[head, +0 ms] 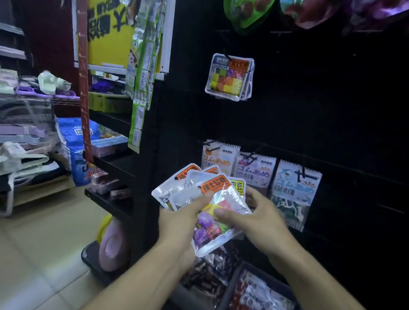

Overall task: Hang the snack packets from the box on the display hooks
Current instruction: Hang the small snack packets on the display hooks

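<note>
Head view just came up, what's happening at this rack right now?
A person stands at a dark display wall, holding a fanned bunch of candy packets in both hands. The left hand grips the bunch from below; the right hand pinches the front packet. Matching packets already hang on a hook higher up. More stock sits in the box below.

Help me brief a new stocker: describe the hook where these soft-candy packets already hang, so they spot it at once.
Start at the black display wall. Midway up, above the bottom row of three printed bags, a small stack of clear square packets with orange labels hangs alone. Coloured cube candies in a checkerboard show through, unlike the paper-look bags below.
</note>
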